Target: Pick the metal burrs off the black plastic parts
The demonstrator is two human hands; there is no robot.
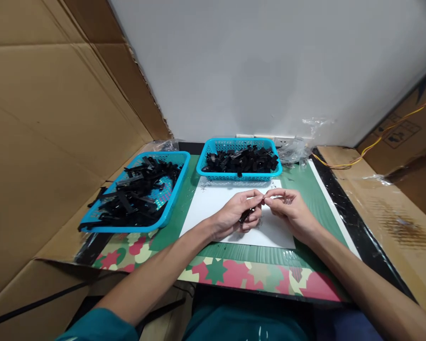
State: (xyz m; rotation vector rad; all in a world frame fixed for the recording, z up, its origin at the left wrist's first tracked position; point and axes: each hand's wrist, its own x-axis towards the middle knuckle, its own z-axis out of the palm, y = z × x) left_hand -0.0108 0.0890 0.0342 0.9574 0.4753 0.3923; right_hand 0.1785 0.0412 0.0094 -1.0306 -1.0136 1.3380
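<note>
Over the white sheet (202, 213), my left hand (239, 212) is closed, with a small black piece (246, 215) held in its curled fingers. My right hand (287, 206) is pinched, its thumb and forefinger tips meeting my left fingertips. Whatever lies between those tips is too small to name. Behind my hands, a blue basket (239, 177) holds a heap of black pieces (248, 160). To the left, a second blue basket (166, 215) holds longer black strips (128, 199). Small dark bits lie on the sheet.
A green mat (305, 189) with a patterned front strip (230, 274) covers the table. Cardboard (57, 104) stands at the left, and more cardboard lies at the right with a yellow cable (367, 149). Crumpled clear plastic (294, 152) sits beside the rear basket, before a white wall.
</note>
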